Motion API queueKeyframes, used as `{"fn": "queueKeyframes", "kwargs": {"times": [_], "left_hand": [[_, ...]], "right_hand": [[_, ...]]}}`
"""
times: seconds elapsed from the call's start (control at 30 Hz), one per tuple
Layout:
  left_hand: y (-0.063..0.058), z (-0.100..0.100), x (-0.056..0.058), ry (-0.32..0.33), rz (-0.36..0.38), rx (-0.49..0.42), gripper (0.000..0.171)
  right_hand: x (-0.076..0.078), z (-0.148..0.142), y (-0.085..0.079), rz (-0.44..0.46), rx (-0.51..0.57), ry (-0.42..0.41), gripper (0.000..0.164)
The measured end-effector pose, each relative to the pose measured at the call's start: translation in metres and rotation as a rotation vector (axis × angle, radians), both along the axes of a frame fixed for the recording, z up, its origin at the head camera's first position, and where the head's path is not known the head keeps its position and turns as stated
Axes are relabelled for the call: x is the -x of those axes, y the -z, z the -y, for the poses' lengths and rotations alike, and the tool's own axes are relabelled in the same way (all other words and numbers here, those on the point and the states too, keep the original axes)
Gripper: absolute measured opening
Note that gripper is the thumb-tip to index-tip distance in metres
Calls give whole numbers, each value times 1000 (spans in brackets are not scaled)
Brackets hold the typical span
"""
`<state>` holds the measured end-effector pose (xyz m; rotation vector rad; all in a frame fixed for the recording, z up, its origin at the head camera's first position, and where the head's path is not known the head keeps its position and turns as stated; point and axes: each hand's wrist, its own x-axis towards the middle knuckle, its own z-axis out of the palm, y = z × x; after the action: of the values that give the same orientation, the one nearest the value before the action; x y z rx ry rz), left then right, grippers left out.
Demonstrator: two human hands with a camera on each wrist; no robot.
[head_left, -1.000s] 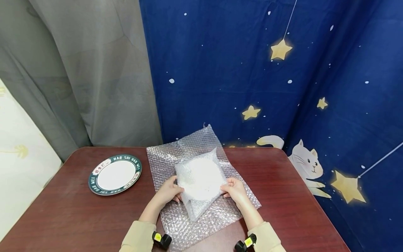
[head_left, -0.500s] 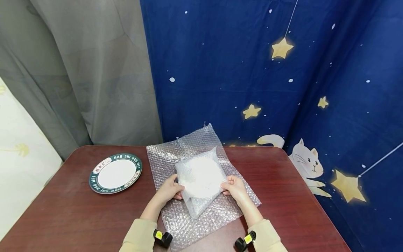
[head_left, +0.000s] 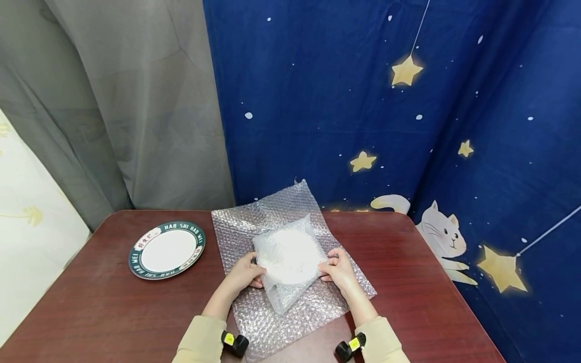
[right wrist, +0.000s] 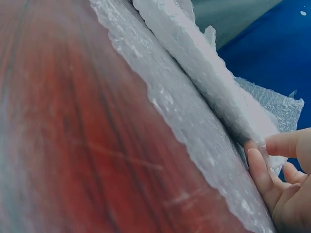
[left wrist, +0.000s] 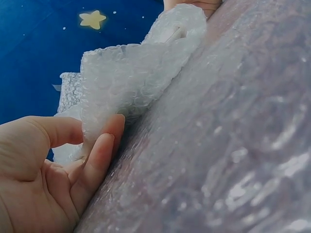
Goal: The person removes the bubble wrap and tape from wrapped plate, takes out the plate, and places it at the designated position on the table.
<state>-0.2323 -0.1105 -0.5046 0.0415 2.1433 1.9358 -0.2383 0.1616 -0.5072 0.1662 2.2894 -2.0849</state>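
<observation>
A white round shape wrapped in bubble wrap, making a squarish bundle [head_left: 290, 254], lies on a larger flat sheet of bubble wrap [head_left: 295, 327]. My left hand [head_left: 245, 272] pinches the bundle's left edge between thumb and fingers. On the opposite edge, my right hand [head_left: 338, 269] pinches the wrap the same way. The left wrist view shows the thumb on top of the bundle's folded wrap [left wrist: 121, 73] and the fingertips under it. In the right wrist view, thumb and fingers nip the corner of the bundle [right wrist: 209, 82]. What is inside is blurred by the wrap and glare.
A plate [head_left: 168, 250] with a dark green lettered rim lies to the left on the reddish-brown table [head_left: 404, 282]. The sheet's far corner reaches past the table's back edge, towards a blue star-patterned curtain [head_left: 317, 101]. A grey curtain [head_left: 154, 111] hangs at left.
Both hands keep their grip on the bundle's sides. The bundle's near corner has shifted very slightly away from me; the plate and the sheet stay where they were.
</observation>
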Motion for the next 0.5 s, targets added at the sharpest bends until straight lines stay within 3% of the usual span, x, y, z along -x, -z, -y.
{"fn": "queueKeyframes", "kwargs": {"times": [0.17,0.3,0.37,0.5], "left_hand": [[0,0,-1,-19,-9,10,68],[-16,-2,-10,-17,-14,6,66],[-18,-2,-11,-21,-16,6,65],[-4,-1,-5,-41,-20,8,66]], "right_hand": [[-2,3,-1,-54,-22,39,30],[-6,5,-1,-113,-67,64,28],[-7,6,-1,-132,-93,74,27],[-7,8,-4,-163,-186,89,22]]}}
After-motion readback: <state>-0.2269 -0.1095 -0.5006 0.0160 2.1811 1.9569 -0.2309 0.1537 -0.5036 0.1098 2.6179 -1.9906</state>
